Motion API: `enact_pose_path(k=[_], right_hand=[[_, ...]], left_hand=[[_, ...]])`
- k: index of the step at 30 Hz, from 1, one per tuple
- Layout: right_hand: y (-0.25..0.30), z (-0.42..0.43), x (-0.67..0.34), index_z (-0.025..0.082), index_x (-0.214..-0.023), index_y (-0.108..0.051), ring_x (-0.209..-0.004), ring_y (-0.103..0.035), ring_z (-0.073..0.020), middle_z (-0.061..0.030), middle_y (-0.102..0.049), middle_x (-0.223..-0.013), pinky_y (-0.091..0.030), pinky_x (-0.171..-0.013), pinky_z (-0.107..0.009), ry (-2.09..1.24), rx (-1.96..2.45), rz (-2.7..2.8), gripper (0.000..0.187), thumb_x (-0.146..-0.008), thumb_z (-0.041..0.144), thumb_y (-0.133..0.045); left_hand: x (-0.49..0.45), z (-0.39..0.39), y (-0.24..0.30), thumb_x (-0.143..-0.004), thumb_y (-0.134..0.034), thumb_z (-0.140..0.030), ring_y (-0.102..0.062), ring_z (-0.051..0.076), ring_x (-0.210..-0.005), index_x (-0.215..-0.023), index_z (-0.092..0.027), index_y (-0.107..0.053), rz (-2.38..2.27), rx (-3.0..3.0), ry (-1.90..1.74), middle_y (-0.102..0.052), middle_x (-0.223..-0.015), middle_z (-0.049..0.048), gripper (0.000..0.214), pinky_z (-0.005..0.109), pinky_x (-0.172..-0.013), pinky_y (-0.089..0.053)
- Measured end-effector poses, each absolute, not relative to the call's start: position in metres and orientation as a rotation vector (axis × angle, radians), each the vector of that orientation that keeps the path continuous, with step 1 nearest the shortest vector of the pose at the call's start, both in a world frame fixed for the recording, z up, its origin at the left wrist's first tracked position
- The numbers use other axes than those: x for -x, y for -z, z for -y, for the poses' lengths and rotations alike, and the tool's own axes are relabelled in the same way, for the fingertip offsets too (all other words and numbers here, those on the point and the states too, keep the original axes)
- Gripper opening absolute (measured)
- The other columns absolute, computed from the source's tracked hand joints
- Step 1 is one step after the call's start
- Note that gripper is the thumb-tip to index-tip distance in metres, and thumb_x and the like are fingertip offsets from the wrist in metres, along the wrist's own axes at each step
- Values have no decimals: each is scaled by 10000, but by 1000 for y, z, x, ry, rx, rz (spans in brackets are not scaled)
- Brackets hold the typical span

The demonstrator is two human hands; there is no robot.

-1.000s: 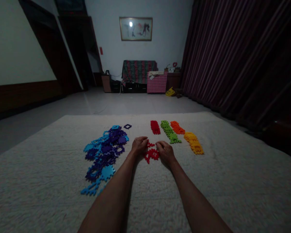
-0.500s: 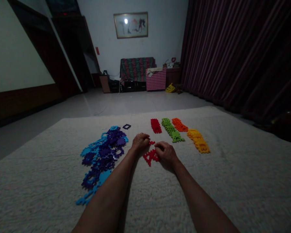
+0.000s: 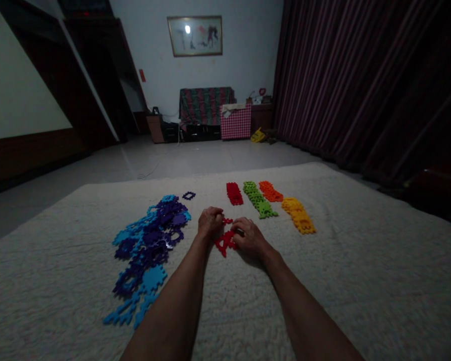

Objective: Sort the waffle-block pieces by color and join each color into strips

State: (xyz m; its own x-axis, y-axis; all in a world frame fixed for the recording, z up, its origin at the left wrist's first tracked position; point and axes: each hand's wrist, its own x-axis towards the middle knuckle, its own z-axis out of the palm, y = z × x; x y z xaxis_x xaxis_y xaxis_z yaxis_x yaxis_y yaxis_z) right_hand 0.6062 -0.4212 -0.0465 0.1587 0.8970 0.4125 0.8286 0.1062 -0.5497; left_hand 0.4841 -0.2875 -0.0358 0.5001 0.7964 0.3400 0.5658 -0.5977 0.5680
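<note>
My left hand (image 3: 209,222) and my right hand (image 3: 248,237) rest on a white shaggy rug (image 3: 361,271), both with fingers curled on small red puzzle pieces (image 3: 224,241) lying between them. To the left is a loose heap of blue and purple pieces (image 3: 150,240), and a single purple ring piece (image 3: 189,195) lies beyond it. Further out stand neat rows: a red row (image 3: 234,193), a green row (image 3: 258,199), an orange row (image 3: 270,191) and a yellow row (image 3: 298,215).
Beyond the rug is a pale tiled floor (image 3: 180,158). A sofa with a patterned cover (image 3: 206,106) and a red checked box (image 3: 235,121) stand at the far wall under a framed picture (image 3: 194,35). Dark curtains (image 3: 361,85) hang along the right side.
My hands have drawn closer together over the red pieces, the right one sliding left. The view has shifted slightly to the right and down.
</note>
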Motion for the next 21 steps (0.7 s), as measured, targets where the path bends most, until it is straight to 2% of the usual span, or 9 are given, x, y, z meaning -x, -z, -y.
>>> enact_pose_path(k=[5,8,12,17,21], right_hand=[[31,434,-602,171,-1173,-621,-1101,-532,-242,-102,-587,-1188,-417,-1006,-400,-298,1752,1709,482,-703,239,-704],[25,441,-595,185,-1154,-629,-1076,-518,-245,-84,-575,-1132,-417,-1005,-402,-314,1799,1722,502,-666,255,-725],[28,441,-597,198,-1114,-632,-1022,-543,-209,-64,-582,-1071,-450,-964,-348,-261,1741,1632,419,-698,155,-621],[41,431,-609,195,-1174,-578,-1184,-520,-217,-94,-569,-1232,-413,-1061,-371,-51,1601,1515,558,-641,43,-514],[47,426,-607,161,-1215,-565,-1246,-490,-251,-139,-538,-1298,-394,-1093,-393,72,1650,1453,551,-668,92,-563]], left_hand=[[-486,280,40,-843,-516,-208,-686,178,-1020,-1087,-200,-754,-1126,-2239,-875,-757,-1094,58,341,266,-936,-504],[-487,279,41,-840,-506,-204,-697,169,-985,-1086,-213,-754,-1108,-2202,-875,-769,-1062,42,350,256,-902,-517],[-487,283,36,-812,-536,-190,-708,167,-922,-1040,-219,-772,-1063,-2205,-810,-782,-998,33,330,247,-857,-526],[-485,288,29,-805,-534,-170,-708,154,-800,-1004,-208,-784,-998,-2182,-749,-788,-903,31,322,230,-775,-532],[-484,288,25,-806,-533,-156,-711,155,-843,-987,-200,-787,-970,-2177,-767,-788,-935,31,315,228,-802,-530]])
